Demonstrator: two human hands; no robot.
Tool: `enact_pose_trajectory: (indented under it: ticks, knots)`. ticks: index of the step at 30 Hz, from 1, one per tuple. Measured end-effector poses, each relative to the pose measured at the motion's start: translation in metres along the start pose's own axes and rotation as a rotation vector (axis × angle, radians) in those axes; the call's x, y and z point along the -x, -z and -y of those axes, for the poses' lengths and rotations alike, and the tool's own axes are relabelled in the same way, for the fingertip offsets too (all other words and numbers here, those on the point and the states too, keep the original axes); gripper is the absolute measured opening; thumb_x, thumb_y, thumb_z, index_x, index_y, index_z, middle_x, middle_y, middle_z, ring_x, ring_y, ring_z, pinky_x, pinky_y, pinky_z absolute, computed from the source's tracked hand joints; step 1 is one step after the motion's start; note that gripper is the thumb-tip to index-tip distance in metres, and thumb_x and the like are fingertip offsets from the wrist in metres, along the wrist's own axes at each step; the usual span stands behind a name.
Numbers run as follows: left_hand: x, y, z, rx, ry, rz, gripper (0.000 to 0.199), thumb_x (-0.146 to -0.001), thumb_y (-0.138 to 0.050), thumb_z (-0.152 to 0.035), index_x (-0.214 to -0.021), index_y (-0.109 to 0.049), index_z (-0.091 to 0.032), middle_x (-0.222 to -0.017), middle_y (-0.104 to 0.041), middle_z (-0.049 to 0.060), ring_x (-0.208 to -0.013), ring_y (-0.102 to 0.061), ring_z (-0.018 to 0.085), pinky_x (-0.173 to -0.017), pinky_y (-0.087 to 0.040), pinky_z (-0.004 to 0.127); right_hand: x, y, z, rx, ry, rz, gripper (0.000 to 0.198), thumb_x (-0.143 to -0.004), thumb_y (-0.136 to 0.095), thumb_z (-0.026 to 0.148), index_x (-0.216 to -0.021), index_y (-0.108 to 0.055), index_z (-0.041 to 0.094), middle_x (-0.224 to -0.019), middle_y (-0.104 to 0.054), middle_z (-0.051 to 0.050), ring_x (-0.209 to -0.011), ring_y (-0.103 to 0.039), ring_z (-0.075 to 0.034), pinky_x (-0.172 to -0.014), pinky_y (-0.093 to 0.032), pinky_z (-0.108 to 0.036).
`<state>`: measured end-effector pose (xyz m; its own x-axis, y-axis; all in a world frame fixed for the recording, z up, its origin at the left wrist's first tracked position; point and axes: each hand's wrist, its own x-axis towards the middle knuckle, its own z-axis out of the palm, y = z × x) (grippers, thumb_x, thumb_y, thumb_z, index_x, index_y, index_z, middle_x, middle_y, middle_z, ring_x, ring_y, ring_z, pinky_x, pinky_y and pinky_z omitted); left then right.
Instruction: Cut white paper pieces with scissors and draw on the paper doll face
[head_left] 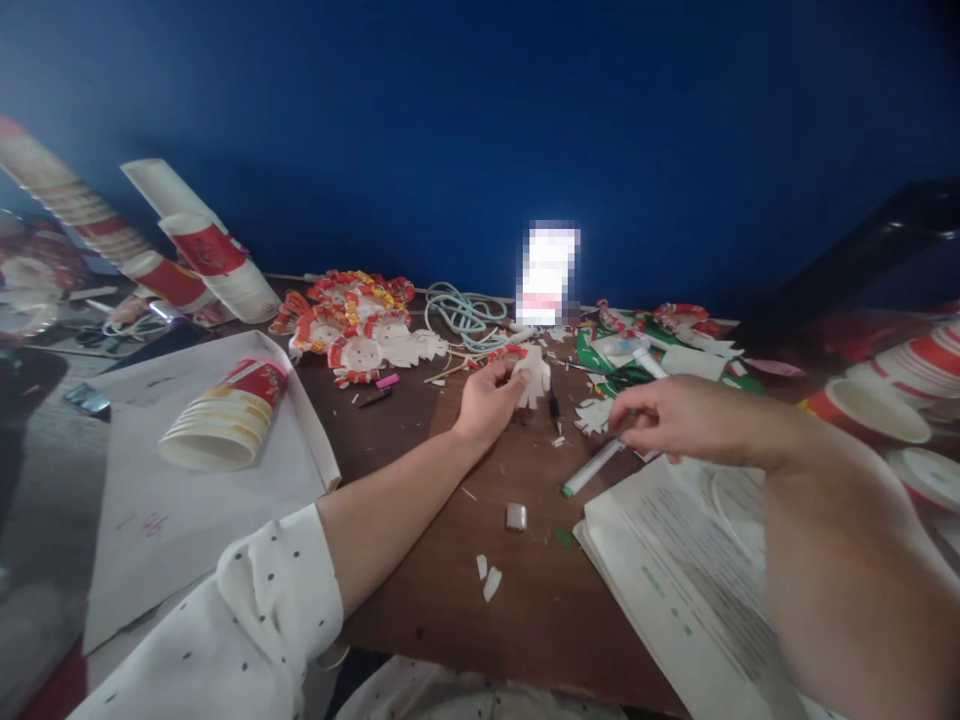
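My left hand (491,395) pinches a white paper cutout (533,378) with notched edges and a red-patterned part at its top left, held above the brown table. To its right, my right hand (649,415) is bent down with curled fingers at the far end of a white marker with a green tip (591,470). The marker slants toward me, and its upper end is hidden by the fingers. Just left of those fingers lies another white jagged paper piece (594,415). A dark pen (554,405) is beside the held cutout.
Red and white paper cutouts (360,330) are heaped at the back left beside a pale cable (465,315). Stacked paper cups (225,420) lie on a white box lid (150,530). Printed sheets (660,560) cover the front right. A lit phone (549,275) stands against the blue wall.
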<state>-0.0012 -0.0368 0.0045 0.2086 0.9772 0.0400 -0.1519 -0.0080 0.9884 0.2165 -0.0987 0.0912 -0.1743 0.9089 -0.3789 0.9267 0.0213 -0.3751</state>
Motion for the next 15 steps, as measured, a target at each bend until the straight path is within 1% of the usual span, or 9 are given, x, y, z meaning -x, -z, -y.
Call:
enact_pose_trajectory:
  ticks: [1, 3, 6, 7, 8, 9, 11, 13, 15]
  knots:
    - [0.000, 0.000, -0.001, -0.004, 0.004, 0.002, 0.021, -0.074, -0.065, -0.035, -0.078, -0.067, -0.014, -0.051, -0.046, -0.005, -0.046, -0.035, 0.005, -0.048, -0.029, 0.020, 0.003, -0.002, 0.002, 0.051, 0.012, 0.037, 0.017, -0.072, -0.059, 0.020, -0.081, -0.071, 0.028, -0.057, -0.065, 0.003, -0.043, -0.058, -0.014, -0.040, -0.036, -0.024]
    - [0.000, 0.000, -0.001, 0.004, 0.017, 0.007, 0.021, -0.075, -0.064, -0.035, -0.080, -0.066, -0.014, -0.051, -0.046, -0.006, -0.045, -0.034, 0.005, -0.047, -0.029, 0.020, 0.003, -0.011, 0.009, 0.190, 0.026, 0.036, 0.018, -0.066, -0.061, 0.015, -0.074, -0.070, 0.028, -0.062, -0.067, 0.001, -0.050, -0.060, -0.016, -0.041, -0.034, -0.025]
    - [0.000, 0.000, -0.001, 0.024, 0.025, 0.007, 0.022, -0.075, -0.064, -0.036, -0.081, -0.066, -0.014, -0.051, -0.046, -0.006, -0.045, -0.033, 0.005, -0.046, -0.028, 0.020, -0.004, -0.025, 0.024, 0.362, -0.033, 0.033, 0.009, -0.064, -0.067, 0.019, -0.068, -0.069, 0.026, -0.066, -0.068, -0.003, -0.054, -0.060, -0.020, -0.043, -0.032, -0.027]
    - [-0.001, 0.001, 0.000, 0.029, 0.023, 0.007, 0.023, -0.075, -0.064, -0.036, -0.080, -0.065, -0.014, -0.051, -0.046, -0.006, -0.045, -0.033, 0.005, -0.045, -0.028, 0.020, -0.006, -0.028, 0.029, 0.398, -0.042, 0.015, 0.010, -0.064, -0.067, 0.017, -0.069, -0.069, 0.025, -0.067, -0.068, -0.005, -0.055, -0.060, -0.020, -0.044, -0.031, -0.028]
    - [-0.001, 0.001, 0.001, 0.032, 0.018, 0.011, 0.023, -0.075, -0.064, -0.037, -0.079, -0.064, -0.014, -0.051, -0.046, -0.006, -0.045, -0.033, 0.005, -0.046, -0.028, 0.020, -0.007, -0.029, 0.033, 0.417, -0.062, 0.011, 0.013, -0.063, -0.066, 0.013, -0.070, -0.069, 0.024, -0.067, -0.067, -0.006, -0.056, -0.060, -0.021, -0.046, -0.031, -0.028]
    - [-0.002, 0.001, 0.002, 0.033, 0.012, 0.016, 0.023, -0.075, -0.064, -0.037, -0.078, -0.064, -0.014, -0.051, -0.046, -0.006, -0.045, -0.034, 0.005, -0.046, -0.028, 0.020, -0.007, -0.029, 0.037, 0.410, -0.036, 0.018, 0.017, -0.064, -0.065, 0.011, -0.075, -0.070, 0.023, -0.069, -0.068, -0.006, -0.058, -0.061, -0.021, -0.048, -0.031, -0.028]
    - [-0.003, 0.001, 0.004, 0.033, 0.003, 0.023, 0.023, -0.075, -0.064, -0.037, -0.076, -0.063, -0.014, -0.050, -0.045, -0.006, -0.045, -0.034, 0.005, -0.047, -0.029, 0.020, -0.005, -0.027, 0.041, 0.409, -0.029, 0.054, 0.021, -0.067, -0.061, 0.009, -0.079, -0.070, 0.024, -0.072, -0.068, -0.006, -0.063, -0.063, -0.022, -0.051, -0.031, -0.028]
    - [-0.003, 0.001, 0.004, 0.031, 0.014, 0.022, 0.023, -0.075, -0.064, -0.037, -0.076, -0.063, -0.014, -0.049, -0.044, -0.006, -0.045, -0.035, 0.005, -0.046, -0.028, 0.020, -0.003, -0.023, 0.041, 0.407, -0.022, 0.080, 0.021, -0.068, -0.059, 0.010, -0.079, -0.069, 0.025, -0.074, -0.069, -0.004, -0.066, -0.063, -0.021, -0.051, -0.031, -0.027]
    - [-0.004, 0.001, 0.003, 0.037, 0.035, 0.015, 0.023, -0.075, -0.064, -0.038, -0.076, -0.063, -0.015, -0.048, -0.044, -0.006, -0.044, -0.035, 0.005, -0.046, -0.028, 0.020, 0.000, -0.019, 0.038, 0.380, 0.010, 0.089, 0.018, -0.068, -0.059, 0.012, -0.076, -0.068, 0.025, -0.073, -0.068, -0.002, -0.064, -0.061, -0.019, -0.051, -0.030, -0.027]
